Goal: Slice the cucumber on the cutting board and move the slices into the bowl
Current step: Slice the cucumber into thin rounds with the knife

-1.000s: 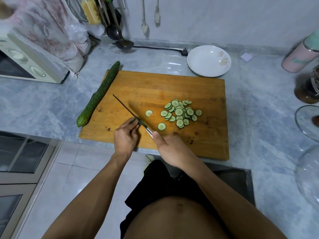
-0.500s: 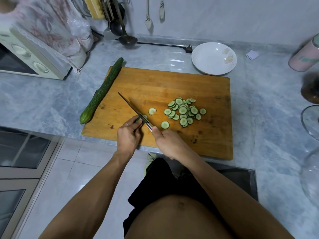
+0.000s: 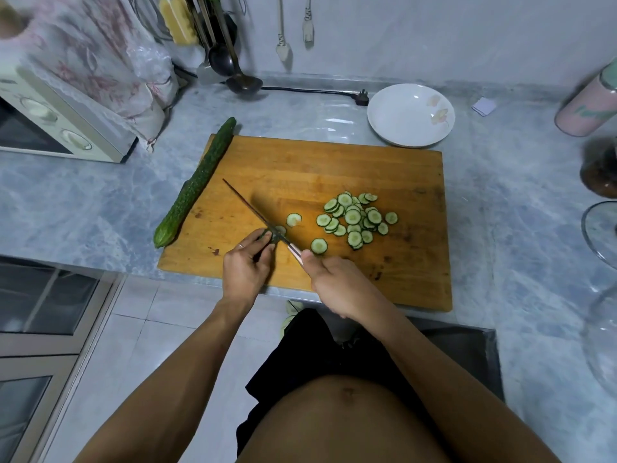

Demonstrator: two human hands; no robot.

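Observation:
A wooden cutting board (image 3: 334, 162) lies on the marble counter. My left hand (image 3: 245, 269) pinches a short cucumber stub (image 3: 269, 236) near the board's front edge. My right hand (image 3: 337, 284) grips the knife (image 3: 257, 215) by its handle, and the thin blade runs up-left across the stub. A pile of several cucumber slices (image 3: 355, 217) sits to the right, with two loose slices (image 3: 293, 219) nearer the blade. A whole cucumber (image 3: 197, 180) lies along the board's left edge. The white bowl (image 3: 410, 115) stands empty behind the board.
A cream microwave (image 3: 50, 128) under a floral cover stands at the left. Ladles (image 3: 230, 61) hang at the back wall, with a black plug (image 3: 362, 97) on the counter. A pink canister (image 3: 587, 108), a dark jar (image 3: 601, 172) and glass lids (image 3: 601, 228) crowd the right edge.
Both hands stay at the stub with the knife across it; the blade has barely shifted. The camera has tilted a little, so the scene has slid in view.

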